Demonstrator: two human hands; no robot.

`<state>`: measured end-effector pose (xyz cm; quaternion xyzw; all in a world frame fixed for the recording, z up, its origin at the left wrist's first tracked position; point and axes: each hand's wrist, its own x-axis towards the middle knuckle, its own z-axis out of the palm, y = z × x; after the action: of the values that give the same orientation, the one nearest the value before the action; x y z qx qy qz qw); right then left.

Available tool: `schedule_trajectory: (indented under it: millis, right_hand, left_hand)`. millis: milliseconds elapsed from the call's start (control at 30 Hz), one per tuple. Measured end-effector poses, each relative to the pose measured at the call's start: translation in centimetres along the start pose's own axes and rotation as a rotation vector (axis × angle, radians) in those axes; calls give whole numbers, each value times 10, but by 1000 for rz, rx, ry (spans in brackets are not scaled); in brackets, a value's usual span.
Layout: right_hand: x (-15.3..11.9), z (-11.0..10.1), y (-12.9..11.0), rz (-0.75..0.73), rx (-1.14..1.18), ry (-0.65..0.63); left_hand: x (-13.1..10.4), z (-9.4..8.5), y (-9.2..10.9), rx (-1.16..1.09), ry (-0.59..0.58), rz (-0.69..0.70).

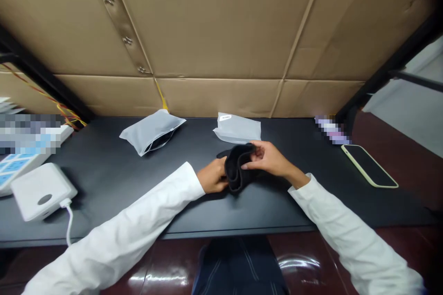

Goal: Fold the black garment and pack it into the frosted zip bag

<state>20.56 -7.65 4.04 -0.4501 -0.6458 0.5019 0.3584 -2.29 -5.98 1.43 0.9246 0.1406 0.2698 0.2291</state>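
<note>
Clasped black cloth (236, 176) (curled into folds) in left hand (213, 176), pinched its edge with right hand (269, 159); probably needed gentle tension.

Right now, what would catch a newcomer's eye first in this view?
First, the black item, held mid-view by the fingers of the left hand and right hand. Behind it lies a pale pouch, with a gaping pouch farther left. A white device with a cable sits at far left.

Left hand (213, 176) partly hidden by black fabric (235, 182); label print (225, 117) illegible; purple item (332, 130) blurred
</note>
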Motion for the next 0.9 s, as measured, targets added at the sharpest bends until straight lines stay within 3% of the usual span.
schedule_trajectory:
  millis: [67,133,267,400,500,633,767,900]
  right_hand:
    - [1,1,1,-58,-265,137]
    - [2,1,3,-125,-375,196]
    - [6,-1,8,-124,-350,56]
    - [8,-5,13,-82,-410,97]
    - [7,-9,13,-90,-406,90]
    - [2,-13,3,-43,-366,-26]
    - [-2,-15,-7,-9,-426,-183]
    - [0,-9,-7,5,-486,-260]
  left_hand:
    - [-1,0,3,-129,-54,-10]
    - [-1,-2,7,-232,-95,-45]
    - [2,-8,11,-444,-145,-164]
    - [6,-10,14,-602,110,-451]
    - [9,-7,18,-590,206,-551]
    - [13,-5,17,-532,301,-586]
    - [19,-3,10,-584,266,-655]
    - [30,7,14,-337,280,-597]
